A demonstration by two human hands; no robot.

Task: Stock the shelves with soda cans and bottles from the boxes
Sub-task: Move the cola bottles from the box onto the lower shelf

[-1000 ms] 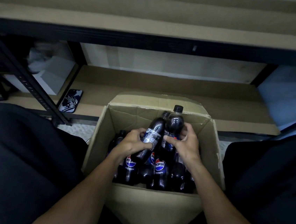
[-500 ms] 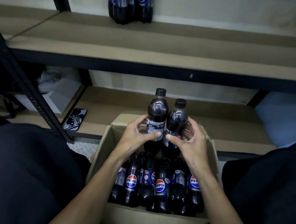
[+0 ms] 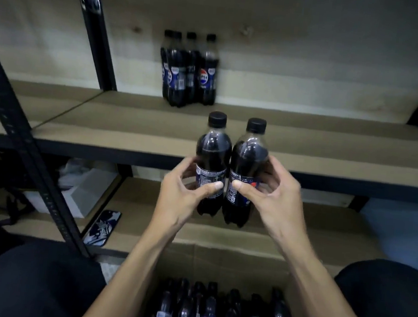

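At eight o'clock we see a phone (image 3: 102,227) in a blue-and-white patterned case, lying flat. Towards its ten o'clock stands a white box (image 3: 80,197), with crumpled white plastic (image 3: 80,170) behind it. Black straps (image 3: 4,210) trail at the box's nine o'clock. Our dark-clad left knee (image 3: 35,282) fills seven o'clock, our right knee (image 3: 388,306) four o'clock.

A black metal shelving rack (image 3: 355,182) is standing before a pale back panel (image 3: 315,66) with faint knots, its perforated upright (image 3: 22,136) slanting across the left and its brown upper shelf board (image 3: 333,145) lying in dim light. On the lower shelf board (image 3: 312,221), a phone (image 3: 102,227) with a blue-and-white patterned back is lying flat near a white box (image 3: 77,196). A strip of pale floor (image 3: 111,270) is showing below.
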